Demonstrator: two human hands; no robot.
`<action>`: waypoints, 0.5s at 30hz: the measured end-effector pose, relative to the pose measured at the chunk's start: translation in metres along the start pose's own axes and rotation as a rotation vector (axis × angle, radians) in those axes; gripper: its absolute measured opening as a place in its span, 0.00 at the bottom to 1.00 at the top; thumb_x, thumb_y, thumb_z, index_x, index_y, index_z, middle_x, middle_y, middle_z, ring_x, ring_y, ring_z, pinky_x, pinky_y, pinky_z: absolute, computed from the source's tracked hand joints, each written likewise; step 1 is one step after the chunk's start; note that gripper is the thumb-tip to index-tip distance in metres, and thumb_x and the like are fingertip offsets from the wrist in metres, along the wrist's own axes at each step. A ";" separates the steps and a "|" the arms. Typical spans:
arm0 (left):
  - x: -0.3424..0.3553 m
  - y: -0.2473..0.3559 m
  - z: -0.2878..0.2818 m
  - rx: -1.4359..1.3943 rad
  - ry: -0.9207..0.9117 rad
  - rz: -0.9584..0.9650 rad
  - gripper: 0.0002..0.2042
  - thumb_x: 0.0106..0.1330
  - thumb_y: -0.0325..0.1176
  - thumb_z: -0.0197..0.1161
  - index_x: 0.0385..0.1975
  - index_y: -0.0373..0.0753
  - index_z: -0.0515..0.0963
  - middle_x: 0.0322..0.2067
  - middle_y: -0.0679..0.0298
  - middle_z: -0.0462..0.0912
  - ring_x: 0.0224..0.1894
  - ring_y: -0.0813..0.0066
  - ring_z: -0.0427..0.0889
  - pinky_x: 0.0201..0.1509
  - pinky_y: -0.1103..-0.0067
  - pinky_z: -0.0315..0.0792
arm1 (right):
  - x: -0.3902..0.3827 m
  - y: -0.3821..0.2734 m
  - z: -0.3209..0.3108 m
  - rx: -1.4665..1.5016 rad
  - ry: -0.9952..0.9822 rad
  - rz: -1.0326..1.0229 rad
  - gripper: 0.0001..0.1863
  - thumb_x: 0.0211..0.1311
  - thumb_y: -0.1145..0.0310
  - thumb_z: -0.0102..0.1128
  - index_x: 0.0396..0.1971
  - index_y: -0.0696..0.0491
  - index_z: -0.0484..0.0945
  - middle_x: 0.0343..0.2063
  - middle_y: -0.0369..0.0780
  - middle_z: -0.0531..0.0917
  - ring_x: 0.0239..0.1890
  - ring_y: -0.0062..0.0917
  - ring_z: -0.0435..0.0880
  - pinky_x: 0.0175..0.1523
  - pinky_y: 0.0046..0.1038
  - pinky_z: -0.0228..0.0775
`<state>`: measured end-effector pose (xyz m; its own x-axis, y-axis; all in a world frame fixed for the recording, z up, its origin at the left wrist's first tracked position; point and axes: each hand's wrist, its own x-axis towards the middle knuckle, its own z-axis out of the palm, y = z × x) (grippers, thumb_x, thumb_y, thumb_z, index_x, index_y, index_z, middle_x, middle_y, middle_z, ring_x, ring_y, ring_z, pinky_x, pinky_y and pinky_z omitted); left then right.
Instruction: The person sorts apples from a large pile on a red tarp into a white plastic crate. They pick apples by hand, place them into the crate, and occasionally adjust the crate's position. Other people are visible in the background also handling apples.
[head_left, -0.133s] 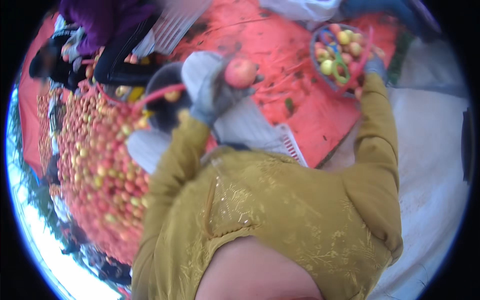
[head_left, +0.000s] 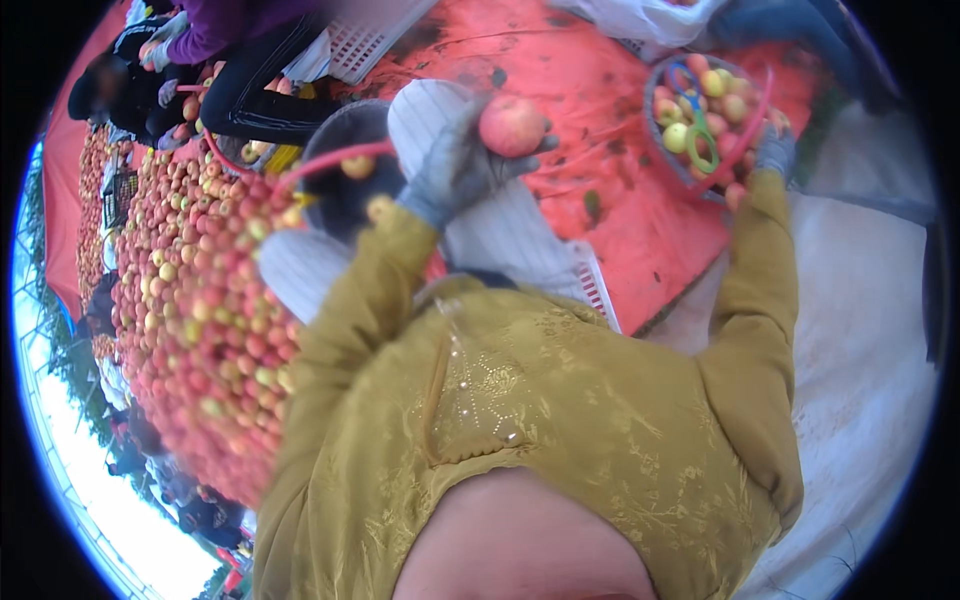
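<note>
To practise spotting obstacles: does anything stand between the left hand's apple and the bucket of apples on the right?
Nothing visible stands between the apple in the left hand and the bucket; the red sheet lies below. A blue-green tool lies on the apples inside, and the pink handle leans right.

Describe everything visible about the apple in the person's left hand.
The apple is large, round and pinkish red with paler patches; its skin looks smooth, though slight blur hides fine marks. It appears whole. It sits against the grey-gloved left hand, with fingers showing past its lower right side. In the picture it lies in front of the red ground sheet, just right of the person's pale trouser knee. A stem cannot be made out.
</note>
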<state>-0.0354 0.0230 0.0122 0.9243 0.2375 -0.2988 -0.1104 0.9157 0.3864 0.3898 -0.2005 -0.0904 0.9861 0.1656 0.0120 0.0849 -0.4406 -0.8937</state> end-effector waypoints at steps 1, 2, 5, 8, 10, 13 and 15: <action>0.002 -0.006 -0.002 -0.003 0.000 0.044 0.30 0.67 0.52 0.47 0.60 0.35 0.58 0.58 0.41 0.60 0.61 0.45 0.63 0.52 0.61 0.75 | 0.000 -0.028 -0.001 0.057 0.055 -0.048 0.18 0.58 0.62 0.55 0.48 0.53 0.73 0.35 0.42 0.79 0.32 0.25 0.78 0.36 0.25 0.72; 0.002 -0.008 -0.006 -0.028 -0.016 0.047 0.29 0.67 0.52 0.47 0.60 0.35 0.58 0.58 0.41 0.60 0.61 0.45 0.63 0.52 0.61 0.74 | -0.014 -0.044 -0.001 0.128 0.123 -0.070 0.18 0.59 0.64 0.55 0.48 0.54 0.72 0.36 0.42 0.79 0.32 0.25 0.78 0.36 0.24 0.72; 0.002 -0.014 -0.014 -0.037 -0.006 0.052 0.28 0.67 0.50 0.47 0.60 0.35 0.58 0.58 0.44 0.62 0.60 0.46 0.64 0.54 0.59 0.73 | -0.088 -0.078 0.021 0.417 -0.111 -0.298 0.18 0.59 0.69 0.58 0.49 0.54 0.71 0.39 0.42 0.78 0.34 0.22 0.77 0.38 0.21 0.71; 0.008 -0.017 -0.021 0.247 0.072 0.152 0.26 0.68 0.47 0.48 0.59 0.36 0.60 0.58 0.49 0.65 0.59 0.51 0.66 0.56 0.58 0.70 | -0.181 -0.118 0.049 0.327 -0.561 -0.467 0.27 0.54 0.67 0.64 0.54 0.53 0.67 0.45 0.40 0.76 0.42 0.24 0.75 0.45 0.23 0.69; 0.017 -0.026 -0.050 0.611 0.120 0.261 0.24 0.68 0.45 0.48 0.59 0.37 0.61 0.57 0.53 0.66 0.58 0.57 0.68 0.56 0.60 0.68 | -0.232 -0.133 0.069 0.166 -0.755 -0.602 0.36 0.48 0.62 0.70 0.57 0.52 0.65 0.51 0.41 0.72 0.51 0.27 0.73 0.52 0.30 0.68; 0.012 -0.018 -0.123 0.818 0.110 0.313 0.24 0.67 0.44 0.50 0.59 0.38 0.62 0.58 0.57 0.66 0.56 0.64 0.69 0.57 0.67 0.66 | -0.261 -0.134 0.107 0.366 -0.896 -0.667 0.41 0.40 0.58 0.73 0.57 0.52 0.64 0.52 0.44 0.72 0.56 0.34 0.71 0.58 0.34 0.64; 0.013 -0.025 -0.082 0.484 0.061 0.215 0.27 0.66 0.46 0.52 0.60 0.38 0.60 0.59 0.58 0.65 0.56 0.66 0.69 0.58 0.69 0.64 | -0.261 -0.124 0.102 0.284 -0.807 -0.637 0.42 0.39 0.58 0.73 0.56 0.52 0.64 0.51 0.45 0.72 0.55 0.35 0.71 0.58 0.33 0.64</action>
<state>-0.0510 0.0295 -0.0733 0.8747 0.4351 -0.2133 -0.1003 0.5932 0.7988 0.1074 -0.0989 -0.0283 0.3766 0.8741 0.3067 0.4126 0.1382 -0.9004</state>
